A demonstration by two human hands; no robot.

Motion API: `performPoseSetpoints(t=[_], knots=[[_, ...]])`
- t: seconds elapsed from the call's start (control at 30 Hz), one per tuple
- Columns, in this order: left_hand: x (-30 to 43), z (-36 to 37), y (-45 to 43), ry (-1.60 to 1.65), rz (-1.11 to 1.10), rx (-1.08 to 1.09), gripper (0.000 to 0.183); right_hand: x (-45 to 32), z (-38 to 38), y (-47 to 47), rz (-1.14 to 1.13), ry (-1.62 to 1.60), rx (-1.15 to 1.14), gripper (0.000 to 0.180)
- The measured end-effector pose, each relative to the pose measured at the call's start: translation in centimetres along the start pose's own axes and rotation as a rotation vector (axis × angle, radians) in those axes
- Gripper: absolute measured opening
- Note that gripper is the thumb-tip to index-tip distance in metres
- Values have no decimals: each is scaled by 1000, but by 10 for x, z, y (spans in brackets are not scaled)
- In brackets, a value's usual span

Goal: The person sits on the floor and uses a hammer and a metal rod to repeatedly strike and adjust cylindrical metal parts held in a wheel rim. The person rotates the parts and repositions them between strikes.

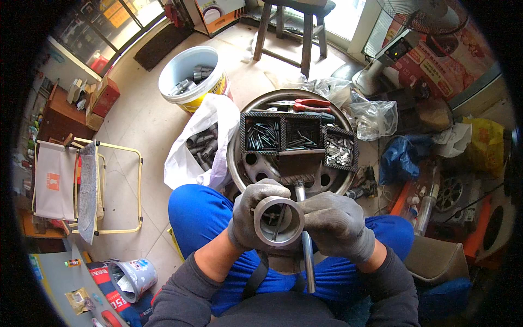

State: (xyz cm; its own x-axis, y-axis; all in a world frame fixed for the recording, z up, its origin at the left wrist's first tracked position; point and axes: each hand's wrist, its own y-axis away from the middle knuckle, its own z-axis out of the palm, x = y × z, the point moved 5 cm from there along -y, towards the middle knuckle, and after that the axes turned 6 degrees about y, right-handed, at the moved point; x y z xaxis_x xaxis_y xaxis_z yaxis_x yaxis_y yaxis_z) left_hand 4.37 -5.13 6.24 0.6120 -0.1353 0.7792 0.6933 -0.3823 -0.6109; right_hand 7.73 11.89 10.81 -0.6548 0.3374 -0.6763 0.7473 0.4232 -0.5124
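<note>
My gloved left hand grips a hollow metal cylinder, its round mouth facing up towards me. Inside its bore lie a thin dark rod and small parts that I cannot make out. My gloved right hand has its curled fingers against the cylinder's right side. A shiny metal bar passes under those fingers; whether they grip it too is hidden. Ahead, a steel wheel rim bears a black divided tray of metal pins, a smaller tray of small metal pieces, and red-handled pliers.
To the left of the rim stand a white sack and a bucket, both holding metal cylinders. A folding chair is farther left. Plastic bags and a power drill lie at right; a wooden stool stands beyond.
</note>
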Motion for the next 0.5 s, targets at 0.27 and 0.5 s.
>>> performPoseSetpoints(t=[0.27,0.5], knots=[[-3,-2,-10,-118,-230,99,49,27,1,33,613,7,212,44],[-45,1,-5,15,-673,265,32,40,73,105,1211,-181,-64,94]])
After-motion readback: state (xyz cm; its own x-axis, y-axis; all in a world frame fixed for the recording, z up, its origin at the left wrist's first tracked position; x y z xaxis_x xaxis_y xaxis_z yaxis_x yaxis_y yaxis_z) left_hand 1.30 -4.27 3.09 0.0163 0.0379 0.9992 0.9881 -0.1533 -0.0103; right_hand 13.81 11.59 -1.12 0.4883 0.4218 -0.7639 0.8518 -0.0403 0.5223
